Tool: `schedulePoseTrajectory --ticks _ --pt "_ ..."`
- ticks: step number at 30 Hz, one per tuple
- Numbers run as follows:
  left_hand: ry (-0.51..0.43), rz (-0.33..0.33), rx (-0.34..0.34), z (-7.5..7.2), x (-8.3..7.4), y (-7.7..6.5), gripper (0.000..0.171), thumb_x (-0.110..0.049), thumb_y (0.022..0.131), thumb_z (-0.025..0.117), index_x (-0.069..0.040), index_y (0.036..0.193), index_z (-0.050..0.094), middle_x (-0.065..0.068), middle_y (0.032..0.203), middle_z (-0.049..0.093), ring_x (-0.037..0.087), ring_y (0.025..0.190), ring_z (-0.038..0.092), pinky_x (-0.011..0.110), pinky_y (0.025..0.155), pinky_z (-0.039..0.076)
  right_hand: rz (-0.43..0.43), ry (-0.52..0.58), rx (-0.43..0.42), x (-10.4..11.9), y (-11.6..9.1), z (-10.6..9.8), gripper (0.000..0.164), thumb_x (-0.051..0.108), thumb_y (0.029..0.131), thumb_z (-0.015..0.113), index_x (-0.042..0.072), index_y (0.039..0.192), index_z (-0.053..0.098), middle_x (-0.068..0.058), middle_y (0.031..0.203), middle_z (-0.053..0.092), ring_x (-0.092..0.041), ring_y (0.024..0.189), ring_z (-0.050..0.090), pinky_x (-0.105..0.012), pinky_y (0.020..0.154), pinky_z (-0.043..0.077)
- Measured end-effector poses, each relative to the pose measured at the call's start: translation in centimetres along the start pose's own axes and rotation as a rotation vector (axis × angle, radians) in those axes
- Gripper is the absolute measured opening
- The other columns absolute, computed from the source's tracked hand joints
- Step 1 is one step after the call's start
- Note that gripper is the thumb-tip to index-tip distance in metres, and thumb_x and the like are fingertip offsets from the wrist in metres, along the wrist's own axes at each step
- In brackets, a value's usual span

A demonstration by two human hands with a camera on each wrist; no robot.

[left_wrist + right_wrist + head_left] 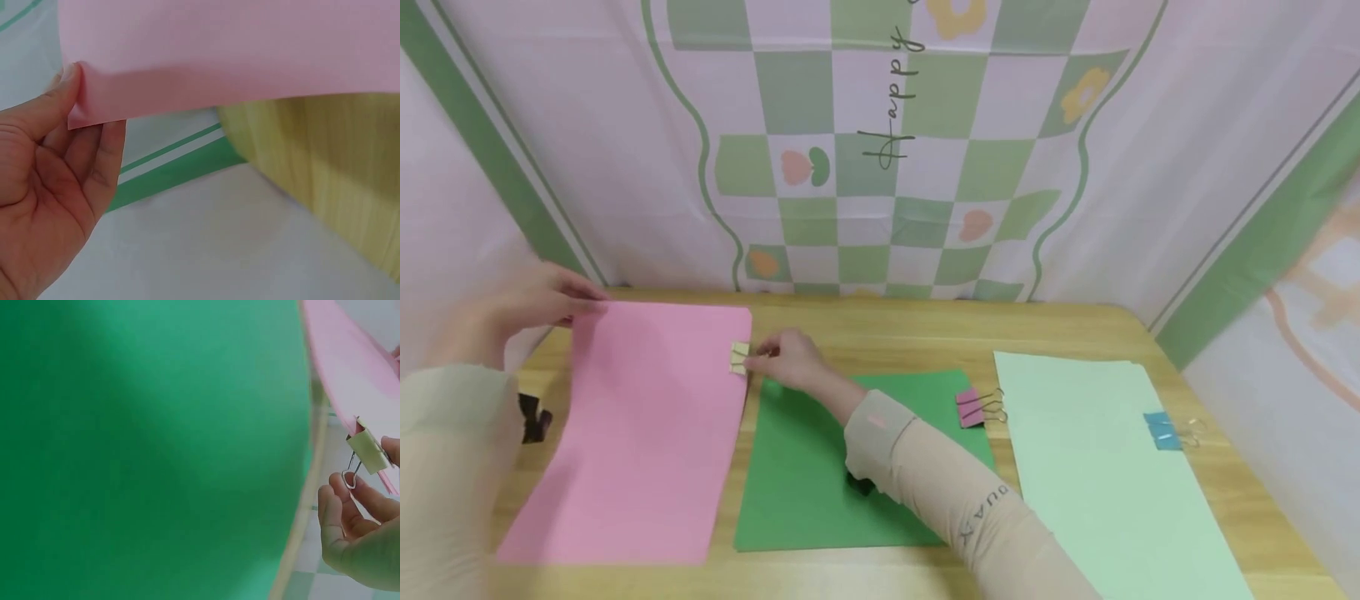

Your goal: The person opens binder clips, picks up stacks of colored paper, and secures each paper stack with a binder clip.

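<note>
My left hand pinches the far left corner of a pink paper sheet; in the left wrist view the thumb lies on top and the fingers underneath. That far end is lifted off the table. A pale yellow binder clip sits on the sheet's right edge, near its far right corner. My right hand holds this clip, fingers around its wire handles; the right wrist view shows one handle swung down at the fingertips. Part of the right hand is cut off there.
Green paper lies in the middle under my right forearm, with a pink binder clip on its right edge. Light green sheets lie at the right with a blue clip. A black clip is left of the pink sheet. A patterned curtain hangs behind.
</note>
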State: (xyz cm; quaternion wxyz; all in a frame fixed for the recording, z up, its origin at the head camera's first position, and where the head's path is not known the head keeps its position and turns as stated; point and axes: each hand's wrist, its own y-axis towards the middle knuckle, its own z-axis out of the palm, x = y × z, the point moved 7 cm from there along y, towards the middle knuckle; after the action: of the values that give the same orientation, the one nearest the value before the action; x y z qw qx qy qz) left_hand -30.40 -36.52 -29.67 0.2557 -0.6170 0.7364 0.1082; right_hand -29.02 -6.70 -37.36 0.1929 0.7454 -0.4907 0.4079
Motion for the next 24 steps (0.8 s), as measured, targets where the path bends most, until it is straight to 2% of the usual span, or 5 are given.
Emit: schedulePoseTrajectory --ticks 7,14,19,21,24 --pt "0.000 0.018 -0.039 1.3 0.1 1.2 0.030 -0.002 0.095 0.059 0.019 0.117 0.060 0.032 0.107 0.068 -0.007 0.072 0.055 0.019 0.065 0.053 -0.024 -0.046 0.033 -0.5 0.8 0.1 0.032 0.030 0.094 0.067 0.001 0.108 0.073 -0.011 0.105 0.073 -0.011 0.078 0.059 -0.019 0.064 0.048" --pt "0.027 0.034 -0.056 2.7 0.5 2.2 0.028 -0.002 0.094 0.058 0.017 0.115 0.062 0.035 0.110 0.066 0.010 0.079 0.063 0.023 0.067 0.054 0.053 -0.092 0.012 -1.1 1.5 -0.2 0.026 0.027 0.093 0.070 0.004 0.100 0.076 -0.006 0.097 0.075 -0.009 0.074 0.056 -0.019 0.063 0.046" --pt "0.024 0.028 -0.058 3.2 0.7 1.9 0.028 -0.002 0.094 0.059 0.017 0.115 0.061 0.036 0.113 0.065 0.016 0.083 0.065 0.025 0.068 0.055 0.066 -0.109 0.025 -0.8 1.6 0.2 0.022 0.025 0.093 0.071 0.004 0.089 0.076 0.001 0.070 0.067 -0.007 0.060 0.052 -0.017 0.055 0.043" --pt "0.017 0.026 -0.064 3.3 0.9 1.8 0.028 -0.002 0.094 0.060 0.017 0.115 0.061 0.036 0.112 0.065 0.013 0.082 0.064 0.023 0.067 0.054 0.076 -0.100 0.034 -0.7 1.7 0.4 0.022 0.023 0.093 0.070 0.004 0.084 0.075 0.004 0.059 0.059 -0.007 0.053 0.050 -0.017 0.051 0.041" --pt "0.005 0.023 -0.085 3.2 1.1 1.9 0.028 -0.002 0.094 0.061 0.017 0.115 0.061 0.035 0.111 0.066 0.008 0.080 0.061 0.020 0.066 0.052 0.081 -0.087 0.024 -0.6 1.8 0.5 0.022 0.021 0.094 0.069 0.004 0.082 0.074 0.007 0.053 0.053 -0.006 0.050 0.047 -0.016 0.049 0.039"
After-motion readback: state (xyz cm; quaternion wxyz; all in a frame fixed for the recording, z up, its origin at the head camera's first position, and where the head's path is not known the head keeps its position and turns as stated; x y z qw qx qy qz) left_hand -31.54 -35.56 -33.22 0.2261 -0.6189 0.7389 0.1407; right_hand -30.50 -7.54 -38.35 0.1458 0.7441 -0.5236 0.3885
